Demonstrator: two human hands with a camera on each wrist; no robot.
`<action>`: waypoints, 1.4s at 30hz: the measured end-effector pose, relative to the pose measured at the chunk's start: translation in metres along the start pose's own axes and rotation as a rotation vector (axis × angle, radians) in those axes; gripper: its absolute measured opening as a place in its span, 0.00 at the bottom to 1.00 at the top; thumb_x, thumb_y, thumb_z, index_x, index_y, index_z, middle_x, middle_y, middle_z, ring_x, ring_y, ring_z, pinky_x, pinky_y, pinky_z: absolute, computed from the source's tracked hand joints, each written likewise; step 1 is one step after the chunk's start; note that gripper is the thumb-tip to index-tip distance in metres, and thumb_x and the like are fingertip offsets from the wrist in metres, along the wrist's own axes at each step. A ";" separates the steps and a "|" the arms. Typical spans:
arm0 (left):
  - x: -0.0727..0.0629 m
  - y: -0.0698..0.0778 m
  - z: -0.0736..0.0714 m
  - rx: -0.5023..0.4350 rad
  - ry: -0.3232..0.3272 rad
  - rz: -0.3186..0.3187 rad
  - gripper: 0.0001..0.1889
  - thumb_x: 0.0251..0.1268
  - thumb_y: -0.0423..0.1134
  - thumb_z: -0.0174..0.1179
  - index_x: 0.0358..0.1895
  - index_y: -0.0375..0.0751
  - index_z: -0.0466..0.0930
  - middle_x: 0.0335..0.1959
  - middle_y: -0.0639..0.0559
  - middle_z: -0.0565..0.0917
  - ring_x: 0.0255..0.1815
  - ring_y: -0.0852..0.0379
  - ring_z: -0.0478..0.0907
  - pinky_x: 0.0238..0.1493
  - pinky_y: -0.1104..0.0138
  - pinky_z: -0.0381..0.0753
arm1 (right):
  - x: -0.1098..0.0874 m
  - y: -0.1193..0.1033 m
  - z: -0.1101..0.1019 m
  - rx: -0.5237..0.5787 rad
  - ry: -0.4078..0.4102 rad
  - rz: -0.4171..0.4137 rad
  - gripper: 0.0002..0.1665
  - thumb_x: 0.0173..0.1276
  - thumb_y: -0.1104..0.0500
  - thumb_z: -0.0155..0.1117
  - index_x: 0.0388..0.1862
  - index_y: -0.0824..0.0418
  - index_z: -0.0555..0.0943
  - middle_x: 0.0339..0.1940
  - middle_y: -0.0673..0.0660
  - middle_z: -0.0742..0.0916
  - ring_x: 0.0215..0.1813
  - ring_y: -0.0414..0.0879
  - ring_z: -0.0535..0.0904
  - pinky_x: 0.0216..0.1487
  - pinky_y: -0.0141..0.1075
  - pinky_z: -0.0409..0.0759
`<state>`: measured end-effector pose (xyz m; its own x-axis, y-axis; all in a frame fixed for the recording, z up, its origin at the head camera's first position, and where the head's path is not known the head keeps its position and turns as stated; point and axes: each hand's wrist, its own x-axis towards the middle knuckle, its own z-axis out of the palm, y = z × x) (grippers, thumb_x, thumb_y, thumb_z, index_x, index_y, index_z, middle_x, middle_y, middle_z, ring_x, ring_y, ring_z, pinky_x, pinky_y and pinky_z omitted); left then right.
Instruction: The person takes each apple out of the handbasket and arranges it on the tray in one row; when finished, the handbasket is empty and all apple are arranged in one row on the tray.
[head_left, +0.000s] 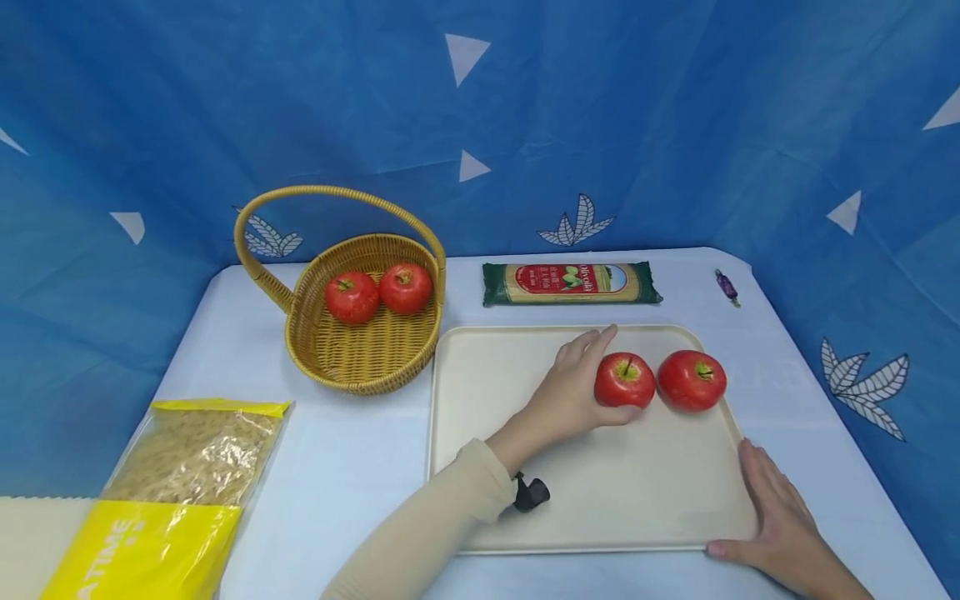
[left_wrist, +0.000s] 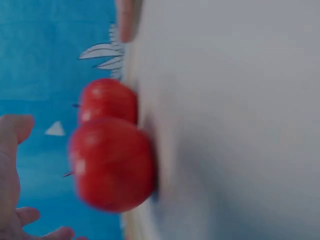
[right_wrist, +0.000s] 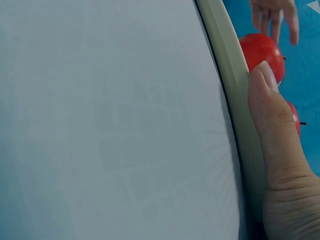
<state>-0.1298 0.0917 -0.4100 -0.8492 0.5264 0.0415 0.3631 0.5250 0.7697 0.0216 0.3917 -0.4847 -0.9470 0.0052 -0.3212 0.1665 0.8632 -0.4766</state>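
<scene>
My left hand (head_left: 572, 390) reaches over the beige tray (head_left: 600, 508), its fingers and thumb spread around a red apple (head_left: 625, 383). In the left wrist view, a gap shows between that apple (left_wrist: 112, 165) and the spread fingers. A second red apple (head_left: 692, 382) sits just right of it on the tray. At the tray's front right corner rests my right hand (head_left: 780, 521), fingers straight along the right side and thumb at the front edge. The right wrist view shows its thumb (right_wrist: 277, 130) lying along the tray rim (right_wrist: 240, 115).
A wicker basket (head_left: 367, 354) with a tall handle holds two red apples (head_left: 352, 297) at back left. Behind the tray lies a spaghetti pack (head_left: 572, 283), with a purple wrapped candy (head_left: 727, 287) to its right. A yellow, partly clear bag (head_left: 165, 500) lies at front left.
</scene>
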 end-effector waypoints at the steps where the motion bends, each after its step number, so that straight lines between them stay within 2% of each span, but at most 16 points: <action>1: -0.005 0.001 -0.007 -0.002 0.014 0.009 0.54 0.51 0.55 0.73 0.79 0.59 0.48 0.76 0.53 0.60 0.75 0.54 0.58 0.54 0.61 0.84 | 0.000 0.000 0.000 0.000 -0.002 0.002 0.82 0.51 0.35 0.75 0.78 0.59 0.22 0.79 0.72 0.35 0.77 0.75 0.32 0.60 0.81 0.44; 5: -0.030 0.002 -0.039 -0.013 0.097 0.023 0.47 0.57 0.54 0.69 0.78 0.60 0.51 0.75 0.55 0.61 0.75 0.55 0.58 0.63 0.53 0.78 | 0.000 0.001 -0.001 -0.003 -0.007 0.014 0.83 0.50 0.35 0.75 0.78 0.59 0.22 0.80 0.72 0.35 0.76 0.75 0.33 0.59 0.82 0.46; 8: -0.051 -0.007 -0.066 -0.013 0.216 0.001 0.42 0.61 0.52 0.67 0.76 0.62 0.56 0.73 0.55 0.63 0.74 0.55 0.59 0.68 0.49 0.72 | 0.000 0.002 0.000 0.001 -0.007 0.012 0.83 0.50 0.34 0.75 0.78 0.59 0.22 0.80 0.72 0.35 0.76 0.75 0.33 0.59 0.82 0.45; 12: -0.078 -0.031 -0.107 -0.004 0.454 -0.048 0.37 0.60 0.47 0.67 0.73 0.57 0.62 0.71 0.52 0.65 0.73 0.54 0.59 0.69 0.46 0.67 | 0.000 0.002 -0.001 0.009 -0.009 0.011 0.84 0.50 0.35 0.75 0.78 0.58 0.22 0.80 0.72 0.35 0.76 0.75 0.32 0.59 0.82 0.43; 15: -0.096 -0.053 -0.141 -0.004 0.632 -0.099 0.37 0.59 0.43 0.68 0.72 0.51 0.63 0.70 0.49 0.65 0.72 0.52 0.58 0.69 0.47 0.67 | 0.000 0.001 -0.001 0.008 -0.011 0.006 0.83 0.50 0.35 0.75 0.78 0.58 0.21 0.79 0.72 0.35 0.76 0.75 0.32 0.59 0.81 0.43; 18: -0.105 -0.075 -0.169 0.002 0.731 -0.177 0.39 0.59 0.42 0.68 0.73 0.49 0.60 0.70 0.47 0.62 0.72 0.50 0.57 0.69 0.47 0.66 | 0.000 0.001 -0.001 -0.001 -0.017 0.001 0.83 0.51 0.35 0.75 0.78 0.60 0.21 0.79 0.74 0.35 0.76 0.76 0.34 0.59 0.81 0.44; 20: -0.107 -0.090 -0.184 0.005 0.746 -0.239 0.40 0.60 0.42 0.67 0.74 0.48 0.57 0.71 0.45 0.59 0.73 0.48 0.57 0.70 0.44 0.65 | 0.000 0.002 -0.001 0.000 -0.025 0.005 0.83 0.51 0.35 0.75 0.78 0.60 0.21 0.79 0.74 0.35 0.75 0.76 0.33 0.59 0.82 0.44; 23: -0.105 -0.110 -0.197 0.010 0.730 -0.343 0.43 0.61 0.43 0.66 0.76 0.50 0.53 0.73 0.44 0.55 0.75 0.46 0.54 0.71 0.41 0.63 | 0.001 0.004 -0.001 0.007 -0.037 0.008 0.83 0.51 0.35 0.74 0.78 0.60 0.20 0.78 0.74 0.35 0.75 0.76 0.32 0.59 0.82 0.40; 27: -0.097 -0.133 -0.204 0.041 0.684 -0.484 0.46 0.61 0.45 0.66 0.78 0.52 0.48 0.76 0.42 0.50 0.77 0.42 0.50 0.71 0.38 0.63 | 0.003 0.006 0.000 0.021 -0.052 0.010 0.82 0.53 0.36 0.73 0.77 0.60 0.20 0.78 0.75 0.34 0.76 0.76 0.30 0.60 0.82 0.38; 30: -0.088 -0.146 -0.209 0.076 0.643 -0.564 0.48 0.60 0.45 0.66 0.79 0.51 0.45 0.78 0.40 0.48 0.78 0.39 0.48 0.69 0.36 0.63 | 0.003 0.006 0.000 0.033 -0.055 0.011 0.81 0.54 0.36 0.73 0.77 0.60 0.20 0.78 0.75 0.34 0.76 0.77 0.30 0.60 0.82 0.36; 35: -0.077 -0.157 -0.216 0.095 0.594 -0.646 0.52 0.58 0.47 0.66 0.80 0.49 0.40 0.78 0.37 0.46 0.78 0.35 0.47 0.69 0.35 0.63 | 0.001 0.005 0.001 0.036 -0.039 -0.004 0.82 0.53 0.36 0.74 0.78 0.60 0.20 0.79 0.74 0.34 0.76 0.76 0.31 0.61 0.81 0.33; 42: -0.067 -0.168 -0.222 0.031 0.550 -0.700 0.54 0.58 0.49 0.65 0.79 0.47 0.35 0.77 0.33 0.47 0.77 0.32 0.48 0.70 0.36 0.62 | 0.002 0.002 -0.001 0.029 -0.047 0.017 0.82 0.53 0.36 0.74 0.78 0.58 0.20 0.79 0.74 0.34 0.75 0.76 0.33 0.59 0.82 0.40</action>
<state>-0.2185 -0.1804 -0.4001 -0.9412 -0.3134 -0.1262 -0.3050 0.6277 0.7162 0.0202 0.3941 -0.4855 -0.9302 -0.0049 -0.3671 0.1905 0.8483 -0.4941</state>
